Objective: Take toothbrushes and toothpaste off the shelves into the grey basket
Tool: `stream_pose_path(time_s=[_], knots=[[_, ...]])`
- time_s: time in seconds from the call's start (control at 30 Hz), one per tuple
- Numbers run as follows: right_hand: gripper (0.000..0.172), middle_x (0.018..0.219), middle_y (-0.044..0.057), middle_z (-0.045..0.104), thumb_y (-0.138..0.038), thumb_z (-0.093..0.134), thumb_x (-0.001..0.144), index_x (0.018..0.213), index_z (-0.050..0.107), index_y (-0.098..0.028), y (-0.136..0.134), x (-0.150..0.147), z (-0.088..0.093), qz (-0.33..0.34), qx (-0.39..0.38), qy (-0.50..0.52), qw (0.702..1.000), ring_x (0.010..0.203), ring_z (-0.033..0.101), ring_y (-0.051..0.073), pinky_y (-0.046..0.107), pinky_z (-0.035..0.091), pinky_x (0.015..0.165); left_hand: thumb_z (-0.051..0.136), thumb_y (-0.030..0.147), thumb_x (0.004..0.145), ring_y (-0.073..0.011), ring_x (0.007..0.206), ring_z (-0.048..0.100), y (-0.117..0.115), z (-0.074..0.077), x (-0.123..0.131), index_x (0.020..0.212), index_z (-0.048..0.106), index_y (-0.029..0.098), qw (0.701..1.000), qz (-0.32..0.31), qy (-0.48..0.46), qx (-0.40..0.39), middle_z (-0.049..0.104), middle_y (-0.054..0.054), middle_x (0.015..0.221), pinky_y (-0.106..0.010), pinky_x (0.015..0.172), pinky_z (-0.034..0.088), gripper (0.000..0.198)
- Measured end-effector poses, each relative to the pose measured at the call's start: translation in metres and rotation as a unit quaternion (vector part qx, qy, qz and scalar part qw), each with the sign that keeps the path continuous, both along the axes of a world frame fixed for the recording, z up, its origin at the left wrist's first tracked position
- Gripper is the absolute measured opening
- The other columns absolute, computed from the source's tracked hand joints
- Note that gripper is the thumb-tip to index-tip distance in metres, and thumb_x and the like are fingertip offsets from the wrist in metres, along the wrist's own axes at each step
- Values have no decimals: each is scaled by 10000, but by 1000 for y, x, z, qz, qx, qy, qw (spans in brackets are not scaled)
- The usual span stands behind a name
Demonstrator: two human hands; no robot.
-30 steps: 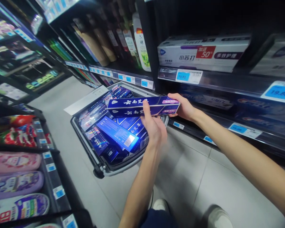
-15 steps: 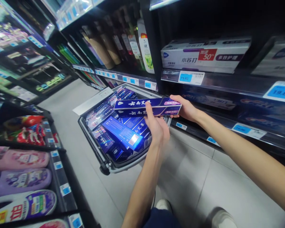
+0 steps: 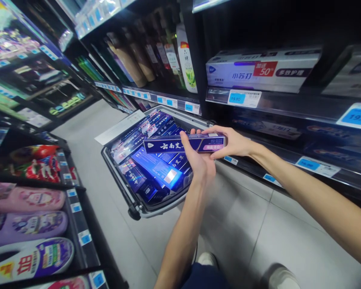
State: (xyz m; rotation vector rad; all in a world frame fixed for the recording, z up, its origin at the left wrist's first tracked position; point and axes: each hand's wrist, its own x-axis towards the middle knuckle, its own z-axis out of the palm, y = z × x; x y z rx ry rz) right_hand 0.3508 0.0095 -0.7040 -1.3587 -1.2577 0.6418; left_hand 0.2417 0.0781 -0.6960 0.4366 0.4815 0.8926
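Note:
A long dark-blue toothpaste box (image 3: 165, 145) with white lettering lies across my left hand (image 3: 198, 160). The thumb of that hand presses over its front and the fingers come up behind. Around the box's right end, my right hand (image 3: 233, 142) has its thumb below and fingers above. Beneath is a grey-rimmed basket (image 3: 117, 182) filled with several similar blue cartons. On top of these, a brighter blue carton (image 3: 158, 166) lies at a slant. The held box covers part of the basket's contents.
At right, a shelf (image 3: 273, 98) carries a white toothpaste carton (image 3: 246, 76) and price tags. Pump bottles and a white bottle (image 3: 186, 60) stand farther back. Detergent bottles (image 3: 27, 224) line the left shelf. Tiled floor (image 3: 228, 208) and my shoes show below.
The held box has turned about its length, so one large lettered face now shows instead of two. My right hand has shifted its grip, its thumb now showing under the end.

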Motion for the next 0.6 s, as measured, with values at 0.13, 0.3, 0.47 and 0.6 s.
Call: stream_pose_path(time_s=[0.13, 0.3, 0.47, 0.6], knots=[[651, 1102, 58, 686, -316, 886, 587, 1174, 636, -188, 2, 2, -8, -15, 17, 15, 1000, 968, 671, 213, 352, 584, 823, 621, 540, 909, -201, 1141, 615, 0, 0, 1, 1073, 604, 202, 1000, -3, -2, 0, 615, -69, 1152, -296, 943, 537, 376], [425, 819, 28, 692, -405, 801, 730, 1036, 634, -162, 9, 2, -22, -20, 45, 181, 982, 696, 678, 181, 203, 510, 434, 633, 435, 918, -178, 963, 651, 1, -4, 4, 1168, 589, 198, 997, -16, 0, 70, 662, -68, 1059, -297, 826, 511, 348], [451, 785, 69, 725, -543, 713, 798, 991, 678, -137, 15, 1, -24, -45, 46, 227, 972, 573, 676, 178, 206, 484, 357, 687, 530, 853, -183, 838, 650, 0, -7, 4, 1211, 568, 208, 994, -37, 22, 104, 673, -86, 1061, -313, 714, 481, 497], [517, 644, 66, 686, -621, 655, 809, 879, 677, -110, 18, 3, -26, -62, 44, 276, 958, 483, 644, 177, 216, 463, 325, 699, 450, 872, -153, 819, 645, -4, -3, 3, 1240, 511, 246, 993, -7, 15, 116, 672, -49, 1027, -294, 728, 486, 461]])
